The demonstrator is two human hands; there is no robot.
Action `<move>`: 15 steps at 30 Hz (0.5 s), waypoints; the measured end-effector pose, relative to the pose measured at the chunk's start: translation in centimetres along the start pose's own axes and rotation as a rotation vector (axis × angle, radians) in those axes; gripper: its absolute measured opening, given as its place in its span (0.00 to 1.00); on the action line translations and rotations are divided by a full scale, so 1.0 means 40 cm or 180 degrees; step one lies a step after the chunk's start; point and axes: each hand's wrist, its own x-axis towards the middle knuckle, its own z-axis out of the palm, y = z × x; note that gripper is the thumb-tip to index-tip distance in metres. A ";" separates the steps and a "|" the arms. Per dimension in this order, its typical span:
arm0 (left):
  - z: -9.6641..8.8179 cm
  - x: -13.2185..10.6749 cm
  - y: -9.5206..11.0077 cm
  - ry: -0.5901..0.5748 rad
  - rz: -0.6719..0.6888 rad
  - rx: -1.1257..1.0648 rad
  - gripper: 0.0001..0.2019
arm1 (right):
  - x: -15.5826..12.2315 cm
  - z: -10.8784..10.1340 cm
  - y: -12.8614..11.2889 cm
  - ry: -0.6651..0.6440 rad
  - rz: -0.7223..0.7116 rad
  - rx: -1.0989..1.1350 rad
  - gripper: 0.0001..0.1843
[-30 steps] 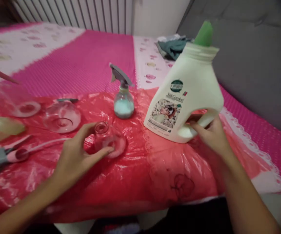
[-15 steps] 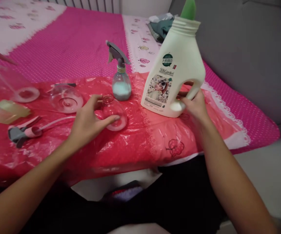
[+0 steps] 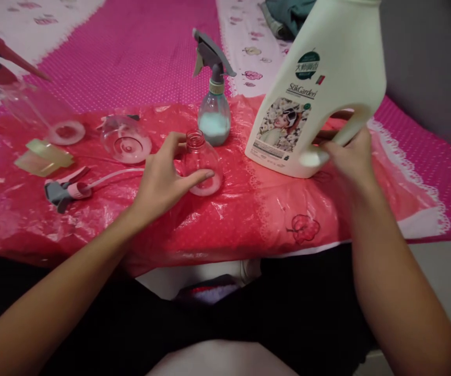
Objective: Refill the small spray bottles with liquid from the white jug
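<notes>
My left hand (image 3: 166, 172) is curled around a clear, round-bellied bottle (image 3: 205, 164) with an uncapped threaded neck. The bottle stands upright on the red plastic sheet and no liquid shows in it. With my right hand (image 3: 353, 159) I grip the handle of a large white detergent jug (image 3: 327, 68), low down near its base. The jug's front label faces me, and its top is cut off by the frame. Just behind the clear bottle stands a grey-headed spray bottle (image 3: 214, 117) partly filled with pale bluish liquid.
On the red plastic sheet (image 3: 210, 235) at left lie a pink-and-grey spray head (image 3: 67, 193) with its tube, a yellowish translucent block (image 3: 43, 156) and a clear round bottle (image 3: 127, 141). A clear bottle with a pink trigger (image 3: 45, 112) is behind them. Folded dark cloth (image 3: 288, 18) sits farther back.
The view has shifted, so most things sit farther right. The jug looks larger, and its mouth with the green piece has left the frame. Both hands keep their holds.
</notes>
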 end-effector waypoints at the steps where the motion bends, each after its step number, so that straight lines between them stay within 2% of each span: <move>1: 0.001 0.000 0.000 -0.0009 0.0001 0.0016 0.35 | -0.001 0.001 -0.002 0.0003 -0.0009 -0.0013 0.37; 15: 0.015 -0.009 0.002 0.0016 0.0434 0.0001 0.33 | -0.009 0.013 0.003 0.0237 -0.0044 -0.0084 0.33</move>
